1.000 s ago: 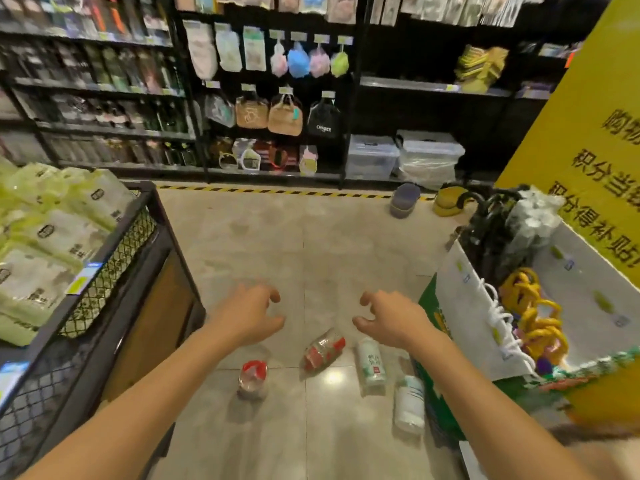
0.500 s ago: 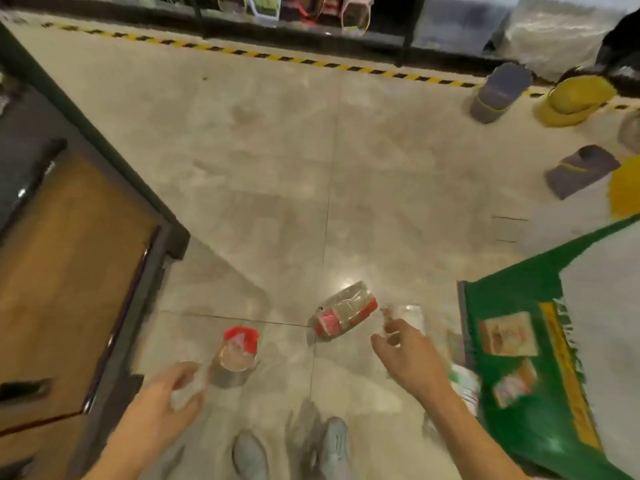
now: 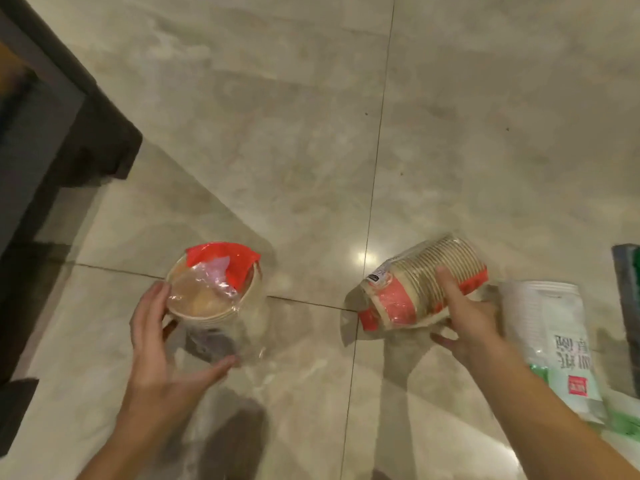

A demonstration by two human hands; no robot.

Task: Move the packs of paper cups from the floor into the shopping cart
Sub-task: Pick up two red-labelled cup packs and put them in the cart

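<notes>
One pack of paper cups (image 3: 214,292) stands upright on the floor, wrapped in clear plastic with a red band at its top. My left hand (image 3: 156,344) spreads around its near side, fingers straight against the rim and thumb stretched below the wrap. A second pack of paper cups (image 3: 408,289), with a red label, lies on its side to the right. My right hand (image 3: 464,313) grips it, fingers over the top and thumb underneath. A white pack with green print (image 3: 550,337) lies further right on the floor.
The dark base of a shelf unit (image 3: 69,133) runs along the left edge. A dark green edge (image 3: 627,289) juts in at the far right. Beige floor tiles (image 3: 346,133) stretch ahead of the packs.
The view has dropped close to the floor. Both hands have reached down to the two red-labelled packs; the right hand has taken hold of the lying one.
</notes>
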